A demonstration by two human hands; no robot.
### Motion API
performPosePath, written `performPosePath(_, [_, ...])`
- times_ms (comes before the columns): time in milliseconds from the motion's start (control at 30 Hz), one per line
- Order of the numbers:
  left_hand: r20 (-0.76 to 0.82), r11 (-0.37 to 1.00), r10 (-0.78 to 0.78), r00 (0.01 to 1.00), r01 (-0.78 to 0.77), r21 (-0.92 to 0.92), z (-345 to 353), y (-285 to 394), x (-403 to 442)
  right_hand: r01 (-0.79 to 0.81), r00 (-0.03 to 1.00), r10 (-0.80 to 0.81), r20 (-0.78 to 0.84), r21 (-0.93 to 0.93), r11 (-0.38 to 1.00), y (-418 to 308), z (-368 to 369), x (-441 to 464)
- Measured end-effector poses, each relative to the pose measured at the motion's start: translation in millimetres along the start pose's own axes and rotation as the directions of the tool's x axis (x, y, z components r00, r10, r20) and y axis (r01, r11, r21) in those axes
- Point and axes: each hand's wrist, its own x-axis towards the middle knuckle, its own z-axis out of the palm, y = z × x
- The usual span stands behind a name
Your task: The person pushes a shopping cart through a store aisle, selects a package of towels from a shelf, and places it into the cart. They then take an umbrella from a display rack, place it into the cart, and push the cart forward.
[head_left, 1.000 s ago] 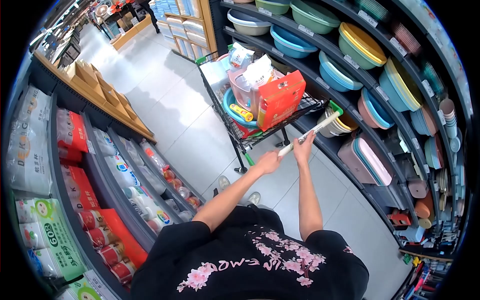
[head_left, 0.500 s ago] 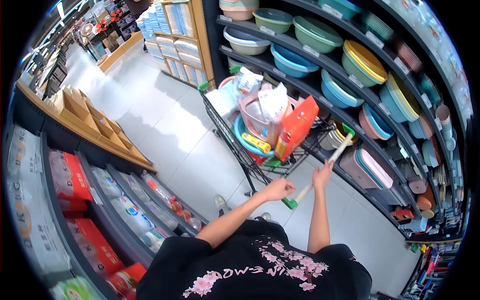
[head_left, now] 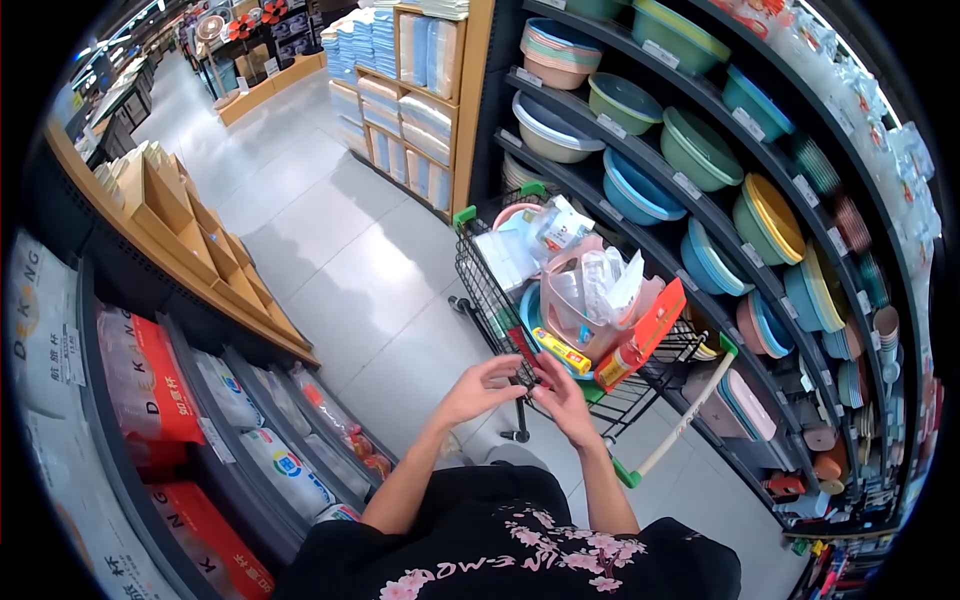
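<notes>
My left hand (head_left: pixel 480 390) is raised in front of my body with its fingers apart and nothing in it. Close beside it, my right hand (head_left: pixel 566 402) is open too, fingers stretched toward the left hand. Both are by the near side of a black wire shopping cart (head_left: pixel 480 275), whose pale handle (head_left: pixel 688 416) with green ends is to the right of my hands. Inside the cart are a pink basin (head_left: pixel 560 305) holding plastic-wrapped items, a blue basin (head_left: pixel 535 318), a yellow packet (head_left: pixel 560 350), a red box (head_left: pixel 648 338) and a white packet (head_left: pixel 562 228).
Shelves of stacked plastic basins (head_left: pixel 700 150) run along the right. A wooden rack (head_left: pixel 400 110) of folded towels stands ahead. On the left, a shelf holds bagged goods (head_left: pixel 150 385) and cardboard boxes (head_left: pixel 170 210). Tiled floor (head_left: pixel 320 260) lies between them.
My right hand has let go of the cart handle and moved left, toward my left hand. My left hand has shifted left and its fingers have opened. The view has turned somewhat.
</notes>
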Motion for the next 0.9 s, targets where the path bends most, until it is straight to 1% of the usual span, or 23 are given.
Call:
performPosePath(33, [-0.007, 1.000, 0.008, 1.000, -0.008, -0.001, -9, 8, -6, -0.002, 0.996, -0.002, 0.088, 0.041, 0.999, -7, 10, 10])
performPosePath(100, [-0.034, 0.983, 0.173, 0.984, -0.174, -0.058, -26, 22, -12, 0.034, 0.974, -0.059, 0.218, 0.116, 0.993, -25, 29, 30])
performPosePath(133, [0.003, 0.986, 0.139, 0.990, -0.138, -0.097, -37, 27, -14, 0.039, 0.956, -0.080, 0.281, 0.148, 0.988, -33, 38, 41])
performPosePath(167, [-0.005, 0.984, 0.147, 0.989, -0.147, -0.098, -43, 31, -15, 0.018, 0.953, -0.063, 0.297, 0.152, 0.988, -42, 49, 50])
performPosePath(233, [-0.010, 0.970, 0.210, 0.978, -0.210, -0.121, -57, 43, -15, 0.042, 0.918, -0.092, 0.387, 0.135, 0.990, -53, 62, 71])
performPosePath(267, [0.012, 0.971, 0.201, 0.979, -0.198, -0.133, -64, 49, -13, 0.039, 0.907, -0.091, 0.411, 0.134, 0.990, -58, 69, 82])
performPosePath(400, [-0.006, 0.969, 0.220, 0.975, -0.219, -0.117, -95, 64, 9, 0.060, 0.896, -0.114, 0.430, 0.139, 0.989, -68, 84, 125])
performPosePath(567, [0.057, 0.972, 0.219, 0.974, -0.214, -0.094, -140, 84, 61, 0.100, 0.901, -0.158, 0.405, 0.159, 0.982, -68, 78, 187])
performPosePath(633, [0.057, 0.976, 0.212, 0.976, -0.208, -0.065, -158, 96, 83, 0.116, 0.899, -0.186, 0.397, 0.193, 0.974, -68, 71, 221])
performPosePath(700, [0.055, 0.979, 0.200, 0.978, -0.198, -0.040, -174, 111, 104, 0.115, 0.895, -0.194, 0.401, 0.212, 0.971, -72, 67, 250])
performPosePath(767, [0.095, 0.981, 0.195, 0.976, -0.194, -0.016, -187, 127, 127, 0.112, 0.898, -0.191, 0.395, 0.215, 0.970, -77, 67, 279])
performPosePath(900, [0.085, 0.984, 0.177, 0.980, -0.179, 0.010, -216, 149, 160, 0.098, 0.897, -0.193, 0.397, 0.247, 0.964, -95, 67, 327])
